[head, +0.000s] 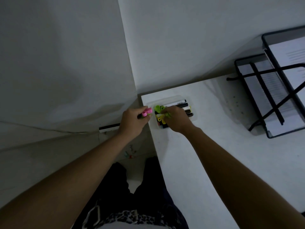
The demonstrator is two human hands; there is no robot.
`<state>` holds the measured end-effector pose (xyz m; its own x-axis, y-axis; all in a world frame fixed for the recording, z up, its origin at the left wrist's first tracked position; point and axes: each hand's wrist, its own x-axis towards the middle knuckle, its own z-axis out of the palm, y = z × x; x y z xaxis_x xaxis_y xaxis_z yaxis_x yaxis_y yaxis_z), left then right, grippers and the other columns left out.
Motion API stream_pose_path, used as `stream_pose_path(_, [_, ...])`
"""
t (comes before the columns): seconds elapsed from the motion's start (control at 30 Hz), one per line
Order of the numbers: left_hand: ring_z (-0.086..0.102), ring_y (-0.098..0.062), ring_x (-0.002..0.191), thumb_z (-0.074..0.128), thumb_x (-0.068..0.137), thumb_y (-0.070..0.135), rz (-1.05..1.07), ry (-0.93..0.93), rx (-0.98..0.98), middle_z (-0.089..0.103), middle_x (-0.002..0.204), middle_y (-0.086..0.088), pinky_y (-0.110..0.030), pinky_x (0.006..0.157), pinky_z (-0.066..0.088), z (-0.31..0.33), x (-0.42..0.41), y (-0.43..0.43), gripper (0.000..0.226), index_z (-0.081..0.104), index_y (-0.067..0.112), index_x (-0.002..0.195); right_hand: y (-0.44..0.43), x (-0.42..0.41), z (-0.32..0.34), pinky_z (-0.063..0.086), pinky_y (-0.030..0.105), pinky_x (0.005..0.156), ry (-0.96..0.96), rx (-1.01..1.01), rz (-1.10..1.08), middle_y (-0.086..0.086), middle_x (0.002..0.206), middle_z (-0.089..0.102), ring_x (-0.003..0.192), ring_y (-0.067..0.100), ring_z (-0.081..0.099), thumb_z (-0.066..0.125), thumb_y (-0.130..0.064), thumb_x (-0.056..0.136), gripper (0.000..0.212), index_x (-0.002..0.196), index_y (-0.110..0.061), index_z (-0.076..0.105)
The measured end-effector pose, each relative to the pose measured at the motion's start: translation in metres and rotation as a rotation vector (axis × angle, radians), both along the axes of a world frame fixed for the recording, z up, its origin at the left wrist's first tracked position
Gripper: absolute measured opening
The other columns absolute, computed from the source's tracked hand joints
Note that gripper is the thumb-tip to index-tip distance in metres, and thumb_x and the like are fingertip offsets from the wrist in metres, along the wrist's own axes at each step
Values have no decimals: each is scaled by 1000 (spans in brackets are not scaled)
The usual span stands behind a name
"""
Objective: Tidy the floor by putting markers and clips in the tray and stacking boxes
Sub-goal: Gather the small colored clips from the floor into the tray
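Note:
A clear plastic tray (pixel 172 97) sits at the near-left corner of a white table. Several markers (pixel 182 104) and green and yellow clips (pixel 158 108) lie in it. My left hand (pixel 132 122) hovers just left of the tray and grips pink clips (pixel 147 112) with a dark object under them. My right hand (pixel 175 119) is over the tray, its fingers pinching a green clip (pixel 167 114) among the contents. Small clips (pixel 130 152) lie on the floor below the table edge.
A black wire paper rack (pixel 270 90) holding sheets stands at the right of the white table (pixel 206 146). A wall corner rises behind the tray. A dark bar (pixel 109 126) lies on the floor at the wall. My dark-trousered legs are at the bottom.

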<state>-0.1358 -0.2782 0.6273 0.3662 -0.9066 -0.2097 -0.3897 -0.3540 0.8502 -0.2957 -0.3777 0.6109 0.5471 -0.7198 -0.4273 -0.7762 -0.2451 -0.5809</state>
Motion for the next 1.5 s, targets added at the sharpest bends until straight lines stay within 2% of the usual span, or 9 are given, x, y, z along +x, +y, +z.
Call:
stream_pose_path(0.27, [60, -5, 105, 69, 84, 14, 6, -6, 10, 66, 120, -6, -1, 90, 40, 1, 4, 2, 41, 59, 5, 123, -2, -3, -4, 41, 21, 78, -17, -7, -54, 11, 114, 65, 88, 17, 57, 53, -19, 92, 30, 120, -12, 64])
stream_pose_path(0.37, [60, -4, 104, 69, 84, 15, 12, -13, 14, 66, 119, -5, -12, 96, 44, 1, 5, 1, 41, 60, 6, 123, -3, -1, -6, 44, 22, 82, -41, -21, -57, 12, 116, 65, 96, 22, 61, 51, -15, 91, 32, 121, -12, 64])
stream_pose_path(0.5, [60, -5, 105, 70, 84, 16, 9, -12, 20, 66, 121, -6, -18, 98, 43, -2, 5, 0, 43, 59, 6, 124, -1, 2, -4, 47, 35, 97, -42, -53, -46, 14, 128, 60, 113, 28, 58, 53, -9, 90, 45, 135, -14, 52])
stream_pose_path(0.63, [60, -8, 107, 70, 84, 15, 3, -3, 22, 64, 123, -9, -24, 101, 44, -3, 2, -2, 44, 58, 5, 125, 5, -1, -8, 47, 40, 100, -46, -118, -25, 9, 135, 57, 120, 26, 54, 57, -20, 93, 48, 140, -18, 45])
stream_pose_path(0.83, [59, -7, 107, 69, 84, 14, 2, 8, 27, 64, 123, -9, -13, 96, 40, -4, 0, -6, 43, 58, 4, 125, 8, -9, -10, 48, 24, 88, -215, -118, -115, 9, 112, 69, 101, 24, 64, 59, -14, 92, 30, 122, -12, 62])
stream_pose_path(1.1, [57, -5, 105, 68, 84, 9, -18, 28, 36, 63, 124, -10, 4, 86, 37, -6, -4, -11, 43, 56, 1, 125, 0, -18, -16, 43, 24, 91, -208, -117, -87, 11, 124, 63, 111, 24, 60, 58, -12, 92, 41, 133, -11, 54])
stream_pose_path(1.33, [58, -5, 104, 68, 84, 6, -30, 17, 17, 65, 121, -10, 1, 89, 39, -8, -7, -13, 42, 57, 0, 124, -3, -24, -23, 47, 35, 97, -160, -115, 33, 12, 127, 60, 114, 26, 57, 60, -15, 91, 42, 133, -14, 54])
stream_pose_path(1.43, [59, -6, 105, 69, 83, 8, -27, 20, 8, 66, 119, -9, -13, 97, 44, -8, -6, -15, 41, 59, 2, 123, -6, -24, -23, 50, 32, 85, -145, -151, -8, 12, 119, 60, 103, 26, 60, 59, -19, 92, 32, 123, -11, 59])
stream_pose_path(1.5, [60, -7, 105, 69, 83, 7, -29, 21, 5, 66, 119, -9, -8, 95, 42, -9, -6, -15, 40, 60, 2, 122, -9, -24, -23, 47, 26, 77, -157, -155, -27, 11, 113, 62, 95, 24, 61, 58, -19, 92, 24, 114, -11, 60])
